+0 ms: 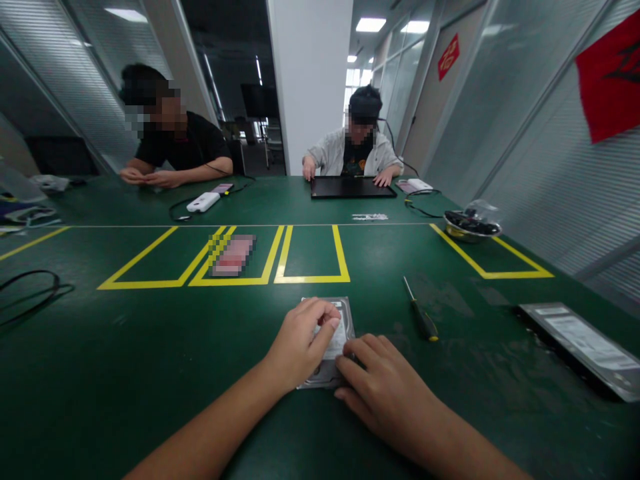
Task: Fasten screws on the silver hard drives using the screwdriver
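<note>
Metal-cased and rigid, the flat silver hard drive with white label [336, 333] lies on the green matted surface [150, 360], just left of the black-and-yellow screwdriver [421, 311]. Left hand [300, 343] presses loosely curled fingers on top, right hand [385, 387] touches its near right corner; neither grip encloses it. It looks dense, slick and shock-sensitive, best taken by its long side edges.

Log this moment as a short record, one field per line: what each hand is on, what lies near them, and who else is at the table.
left hand: left hand rests on top of the hard drive, fingers curled over its label
right hand: right hand lies flat at the drive's near right corner, touching it
surface: green table with yellow taped boxes
nearby tool: screwdriver lying right of the drive, untouched
far right: second drive at the table edge; bowl of small parts beyond
others: two people seated at the far side
</note>
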Available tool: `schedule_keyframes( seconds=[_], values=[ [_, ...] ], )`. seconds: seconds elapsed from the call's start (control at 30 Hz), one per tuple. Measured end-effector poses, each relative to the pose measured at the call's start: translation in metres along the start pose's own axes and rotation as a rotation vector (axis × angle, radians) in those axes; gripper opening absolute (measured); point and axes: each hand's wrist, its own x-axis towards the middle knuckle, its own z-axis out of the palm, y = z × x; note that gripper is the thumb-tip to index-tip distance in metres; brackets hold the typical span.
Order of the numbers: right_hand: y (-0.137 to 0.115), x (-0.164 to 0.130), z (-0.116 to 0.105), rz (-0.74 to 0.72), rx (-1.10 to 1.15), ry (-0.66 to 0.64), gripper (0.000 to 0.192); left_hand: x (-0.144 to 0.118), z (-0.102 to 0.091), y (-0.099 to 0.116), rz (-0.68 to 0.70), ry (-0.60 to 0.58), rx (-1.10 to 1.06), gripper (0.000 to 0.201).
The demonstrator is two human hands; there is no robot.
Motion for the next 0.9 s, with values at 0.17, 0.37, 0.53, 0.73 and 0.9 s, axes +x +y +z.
schedule_keyframes(
  seconds=[0.17, 0.37, 0.53, 0.73, 0.9],
  values=[
    [-0.009, -0.004, 0.009, -0.106, -0.005, 0.148, 0.007, 0.005, 0.003, 0.000, 0.026, -0.091, 0.175, 0.010],
    [-0.016, -0.009, 0.016, -0.230, 0.068, 0.255, 0.010, 0.011, 0.008, 0.007, 0.085, -0.239, 0.302, 0.007],
    [-0.016, -0.009, 0.017, -0.237, 0.065, 0.227, 0.011, 0.018, 0.014, 0.012, 0.070, -0.297, 0.432, 0.010],
    [-0.017, -0.007, 0.013, -0.247, 0.101, 0.141, 0.013, 0.020, 0.015, 0.014, 0.052, -0.276, 0.507, 0.014],
    [-0.016, -0.007, 0.009, -0.254, 0.130, 0.107, 0.012, 0.020, 0.015, 0.013, 0.039, -0.282, 0.456, 0.015]
  ],
)
